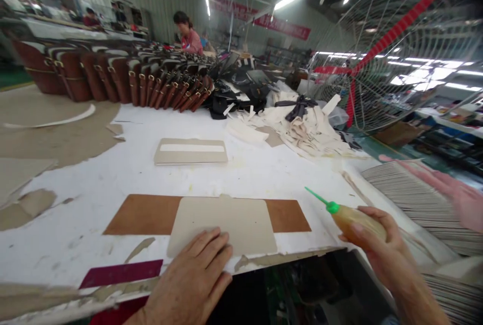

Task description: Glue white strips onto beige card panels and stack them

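My left hand (196, 274) lies flat, fingers stretched out, on the near edge of a beige card panel (226, 222). That panel rests on top of a long brown leather strip (139, 214) on the white table (113, 174). My right hand (372, 244) is closed around a yellowish glue bottle (354, 217) with a green nozzle that points up and left, just right of the strip's end.
A second beige panel stack (190, 151) lies farther back. Rows of brown leather bags (113, 81) stand at the rear left, and cream cut pieces (302, 129) are heaped at right. A stack of grey cards (418, 199) sits right. A person (186, 33) works beyond. A wire fan guard (385, 58) stands at right.
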